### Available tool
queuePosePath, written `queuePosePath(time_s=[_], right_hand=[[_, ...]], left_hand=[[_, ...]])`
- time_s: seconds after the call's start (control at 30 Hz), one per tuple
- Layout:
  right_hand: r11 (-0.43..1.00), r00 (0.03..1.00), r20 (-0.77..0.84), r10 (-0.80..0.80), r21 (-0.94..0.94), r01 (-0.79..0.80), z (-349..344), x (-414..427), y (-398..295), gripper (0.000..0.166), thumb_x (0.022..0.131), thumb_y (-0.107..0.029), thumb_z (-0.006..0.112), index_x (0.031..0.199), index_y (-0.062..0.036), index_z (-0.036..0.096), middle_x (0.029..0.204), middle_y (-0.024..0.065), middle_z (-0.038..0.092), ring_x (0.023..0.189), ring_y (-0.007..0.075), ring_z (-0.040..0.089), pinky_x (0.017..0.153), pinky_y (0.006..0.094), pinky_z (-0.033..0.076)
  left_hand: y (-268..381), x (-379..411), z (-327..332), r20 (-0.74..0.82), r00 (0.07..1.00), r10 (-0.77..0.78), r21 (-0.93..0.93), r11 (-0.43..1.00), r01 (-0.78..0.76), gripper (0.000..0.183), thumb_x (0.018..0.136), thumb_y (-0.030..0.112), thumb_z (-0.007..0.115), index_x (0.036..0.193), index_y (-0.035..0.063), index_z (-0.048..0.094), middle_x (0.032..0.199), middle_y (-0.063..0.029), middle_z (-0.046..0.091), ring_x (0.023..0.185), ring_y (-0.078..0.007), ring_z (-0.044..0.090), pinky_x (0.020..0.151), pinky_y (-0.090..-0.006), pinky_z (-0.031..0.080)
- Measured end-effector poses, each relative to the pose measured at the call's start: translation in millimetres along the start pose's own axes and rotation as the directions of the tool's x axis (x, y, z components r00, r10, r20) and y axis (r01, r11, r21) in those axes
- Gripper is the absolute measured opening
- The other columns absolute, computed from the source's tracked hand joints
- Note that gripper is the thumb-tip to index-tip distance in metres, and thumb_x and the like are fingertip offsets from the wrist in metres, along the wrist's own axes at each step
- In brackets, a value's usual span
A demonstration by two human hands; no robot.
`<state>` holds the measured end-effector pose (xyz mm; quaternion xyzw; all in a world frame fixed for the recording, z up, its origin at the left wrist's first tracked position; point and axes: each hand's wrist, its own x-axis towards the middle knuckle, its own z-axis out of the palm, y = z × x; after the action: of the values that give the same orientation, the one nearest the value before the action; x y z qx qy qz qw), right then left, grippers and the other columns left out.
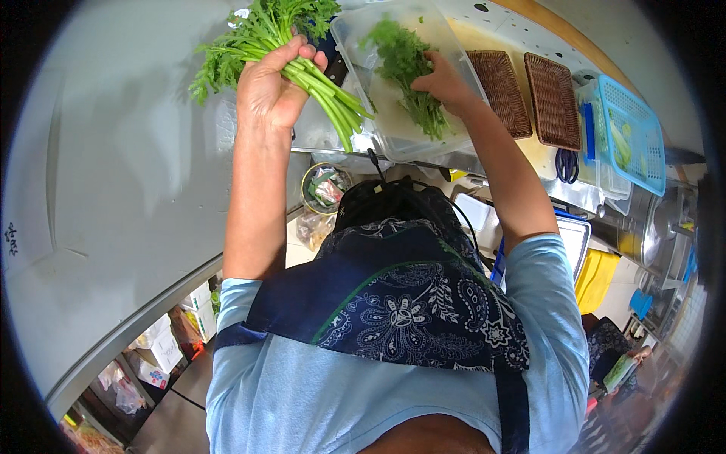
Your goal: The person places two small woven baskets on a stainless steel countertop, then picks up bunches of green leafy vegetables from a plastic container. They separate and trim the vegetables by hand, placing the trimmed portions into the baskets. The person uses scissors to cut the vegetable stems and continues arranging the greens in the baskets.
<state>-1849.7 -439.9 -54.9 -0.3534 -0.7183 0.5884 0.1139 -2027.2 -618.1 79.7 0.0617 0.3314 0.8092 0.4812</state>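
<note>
My left hand [281, 79] grips a bunch of leafy greens [326, 91] by its pale green stalks. Its jagged leaves spread up and left of the fist, while the cut stalk ends point down to the right, over the near left rim of a clear plastic container [363, 85]. Inside that container my right hand [442, 79] is on a darker bundle of feathery herbs [405, 62], thumb and fingers at its right side. The herbs' thin stems trail toward the near wall. How firmly the right fingers hold the bundle is partly hidden.
Right of the container lie two brown woven trays [499, 91] and dark-handled scissors [567, 165]. A light blue basket [632, 136] with greens stands farther right. A waste bin [326, 188] sits below the counter edge. Another person [615, 352] is at lower right. A large grey door [130, 170] fills the left.
</note>
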Motion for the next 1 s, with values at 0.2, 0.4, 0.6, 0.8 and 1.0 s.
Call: queuePosePath(time_s=[0.2, 0.4, 0.6, 0.8, 1.0], right_hand=[[0.957, 0.995, -0.083, 0.048, -0.281, -0.069, -21, -11, -5, 0.074, 0.064, -0.015, 0.065, 0.125, 0.003, 0.026, 0.11, 0.0218, 0.046, 0.097, 0.0267, 0.05, 0.082, 0.0315, 0.041], [0.582, 0.971, -0.153, -0.186, -0.813, -0.016, 2, -37, -3, 0.04, 0.069, -0.009, 0.053, 0.105, 0.0014, 0.042, 0.101, 0.0245, 0.049, 0.096, 0.0345, 0.05, 0.079, 0.0402, 0.043], [0.484, 1.0, -0.022, 0.009, -0.875, -0.023, 22, -47, 4, 0.019, 0.075, -0.009, 0.046, 0.092, -0.0021, 0.052, 0.092, 0.0171, 0.056, 0.087, 0.0326, 0.056, 0.072, 0.0396, 0.047], [0.578, 0.991, -0.128, 0.049, -0.805, -0.132, 4, -42, -9, 0.015, 0.073, -0.013, 0.051, 0.085, -0.0052, 0.057, 0.094, 0.0161, 0.055, 0.09, 0.0314, 0.054, 0.074, 0.0392, 0.046], [0.518, 0.962, -0.169, -0.216, -0.855, -0.034, 15, -36, 10, 0.016, 0.07, -0.013, 0.053, 0.083, -0.0053, 0.057, 0.09, 0.0141, 0.052, 0.09, 0.0315, 0.051, 0.075, 0.04, 0.044]], left_hand=[[-9, 3, 4, -0.002, 0.998, -0.057, -0.028, 0.998, 0.057, 0.015, 0.075, -0.006, 0.052, 0.089, -0.0046, 0.049, 0.076, -0.0111, 0.051, 0.063, -0.0189, 0.05, 0.067, -0.0384, 0.045], [-17, 7, 9, 0.011, 0.997, -0.081, 0.0, 0.997, 0.081, 0.016, 0.074, -0.006, 0.053, 0.09, -0.0048, 0.05, 0.08, -0.0124, 0.053, 0.065, -0.0186, 0.052, 0.068, -0.0387, 0.046], [-22, 8, 10, 0.072, 0.991, -0.112, 0.034, 0.993, 0.11, 0.018, 0.074, -0.006, 0.053, 0.092, -0.0044, 0.05, 0.082, -0.0133, 0.055, 0.069, -0.0188, 0.053, 0.072, -0.0393, 0.046], [-26, 2, 10, 0.015, 0.992, -0.122, 0.073, 0.99, 0.12, 0.02, 0.074, -0.005, 0.053, 0.094, -0.0038, 0.05, 0.084, -0.0139, 0.055, 0.07, -0.0193, 0.053, 0.072, -0.039, 0.045], [-41, 10, 5, -0.067, 0.975, -0.212, 0.034, 0.976, 0.215, 0.021, 0.075, -0.005, 0.053, 0.096, -0.0033, 0.05, 0.084, -0.0117, 0.056, 0.07, -0.0188, 0.053, 0.073, -0.039, 0.046]])
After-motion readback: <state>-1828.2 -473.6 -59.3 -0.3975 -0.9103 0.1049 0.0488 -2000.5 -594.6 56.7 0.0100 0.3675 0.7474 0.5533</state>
